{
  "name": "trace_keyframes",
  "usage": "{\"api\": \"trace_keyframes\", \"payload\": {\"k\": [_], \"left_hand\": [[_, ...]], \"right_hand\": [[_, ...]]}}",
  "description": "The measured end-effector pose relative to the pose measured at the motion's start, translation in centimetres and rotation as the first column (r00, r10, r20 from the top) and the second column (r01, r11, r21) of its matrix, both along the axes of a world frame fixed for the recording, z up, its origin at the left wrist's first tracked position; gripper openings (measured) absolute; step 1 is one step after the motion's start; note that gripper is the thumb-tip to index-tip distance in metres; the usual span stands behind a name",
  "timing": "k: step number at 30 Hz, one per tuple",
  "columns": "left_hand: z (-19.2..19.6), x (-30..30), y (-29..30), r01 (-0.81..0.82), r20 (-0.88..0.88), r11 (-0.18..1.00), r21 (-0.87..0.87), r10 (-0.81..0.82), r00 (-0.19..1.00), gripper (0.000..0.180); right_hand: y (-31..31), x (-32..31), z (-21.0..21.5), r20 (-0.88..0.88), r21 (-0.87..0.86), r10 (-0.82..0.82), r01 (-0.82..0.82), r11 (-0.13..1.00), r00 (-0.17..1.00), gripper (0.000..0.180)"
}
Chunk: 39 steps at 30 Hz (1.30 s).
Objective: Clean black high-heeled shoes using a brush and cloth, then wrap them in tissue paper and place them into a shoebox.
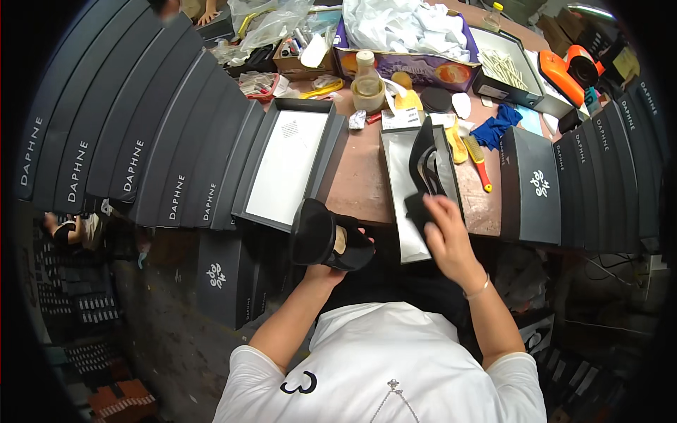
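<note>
A black shoe (314,233) with a strap and a thick sole rests in my left hand (327,273), whose fingers wrap it from beneath and show on its right side. It is held off the table's front edge, in front of the open box lid. My right hand (448,241) grips another black shoe (420,148) by its heel end, fingers bent. That shoe stands tilted over the open grey shoebox (411,243), toe pointing away from me. White lining shows inside the box. Part of the shoe's heel is hidden behind my fingers.
An open grey lid (285,158) lies left of the shoebox. Stacked dark shoeboxes (159,134) rise at left, more (532,187) at right. A brush (478,163), blue cloth (496,127), bottle (367,84), purple carton (416,65) and orange tool (562,77) occupy the back.
</note>
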<state>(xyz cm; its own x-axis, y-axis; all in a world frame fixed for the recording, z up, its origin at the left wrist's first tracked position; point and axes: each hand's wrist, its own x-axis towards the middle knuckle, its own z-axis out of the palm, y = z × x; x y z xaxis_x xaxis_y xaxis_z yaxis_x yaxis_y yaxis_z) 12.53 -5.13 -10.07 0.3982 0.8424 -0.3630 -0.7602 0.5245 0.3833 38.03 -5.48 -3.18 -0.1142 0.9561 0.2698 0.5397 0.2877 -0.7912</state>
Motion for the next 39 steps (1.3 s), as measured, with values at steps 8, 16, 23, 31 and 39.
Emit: {"api": "trace_keyframes", "payload": {"k": [8,16,23,31,39], "left_hand": [[4.9,2.8,0.8,0.181,-0.681,0.977,0.11,-0.058,0.73,0.044],[1.7,0.1,2.9,0.21,-0.485,0.872,0.442,0.035,0.874,0.043],[-2.1,0.6,4.5,0.391,-0.332,0.883,0.26,-0.299,0.895,0.048],[-3.4,0.5,7.3,0.274,-0.175,0.864,-0.422,-0.374,0.911,0.097],[4.6,6.0,-0.8,0.413,0.061,0.886,-0.209,-0.41,0.91,0.077]], "right_hand": [[-1.8,-6.3,-8.0,-0.031,-0.124,0.317,-0.318,0.94,0.948,0.035],[-2.7,-3.7,1.6,-0.166,0.0,0.351,-0.356,0.935,0.922,0.033],[-2.5,-1.0,0.0,-0.059,-0.218,0.35,-0.354,0.909,0.935,0.024],[3.9,3.3,-3.7,0.087,-0.417,-0.063,0.094,0.904,0.994,0.057],[0.3,-1.4,3.5,-0.11,-0.11,0.055,-0.067,0.992,0.992,0.051]]}}
